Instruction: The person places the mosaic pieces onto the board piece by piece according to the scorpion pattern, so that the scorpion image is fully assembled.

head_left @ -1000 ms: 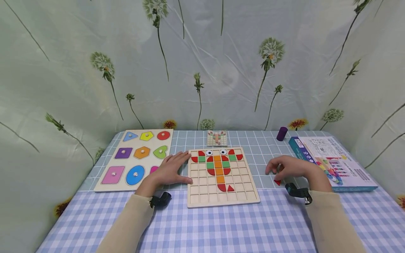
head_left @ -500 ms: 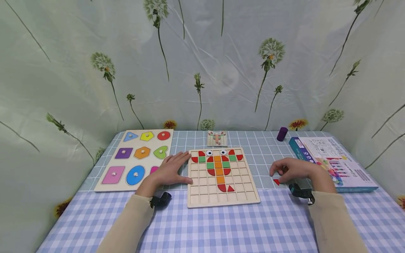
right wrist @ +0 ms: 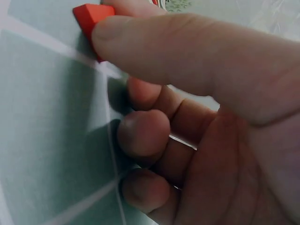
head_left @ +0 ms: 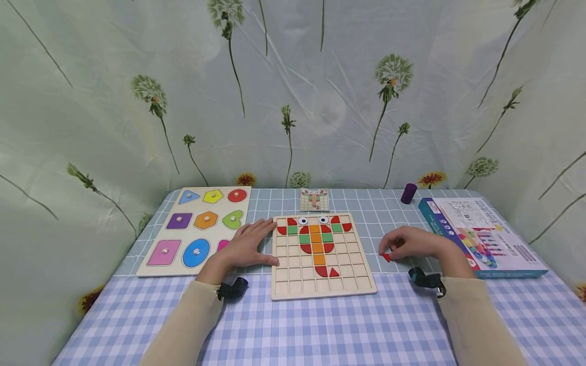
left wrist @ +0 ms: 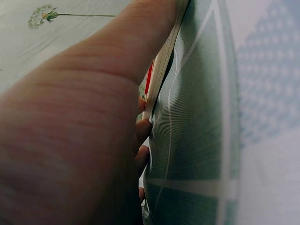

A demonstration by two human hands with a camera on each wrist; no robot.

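Observation:
Between the thumb and index finger of my right hand (head_left: 409, 242) is a small red triangle piece (right wrist: 89, 21), pinched just over the cloth; its other fingers curl loosely in the right wrist view. My left hand (head_left: 247, 246) lies with straight, spread fingers at the left edge of a wooden grid board (head_left: 293, 284), the thumb touching its rim. On the board sit red, green and orange pieces plus two eye pieces (head_left: 303, 221). A second red triangle (head_left: 334, 272) lies on the grid beside a red quarter-round piece (head_left: 321, 271). Behind the board is a small pattern card (head_left: 314, 200).
At the left lies a knob puzzle board (head_left: 171, 206) with coloured shapes. A flat printed box (head_left: 485, 229) rests at the right, and a purple cylinder (head_left: 408, 193) stands behind it. A checked cloth (head_left: 320, 330) covers the near table.
The red triangle lay on the cloth under my right fingers; now the right hand pinches it and has moved left toward the board. My left hand has stayed in place.

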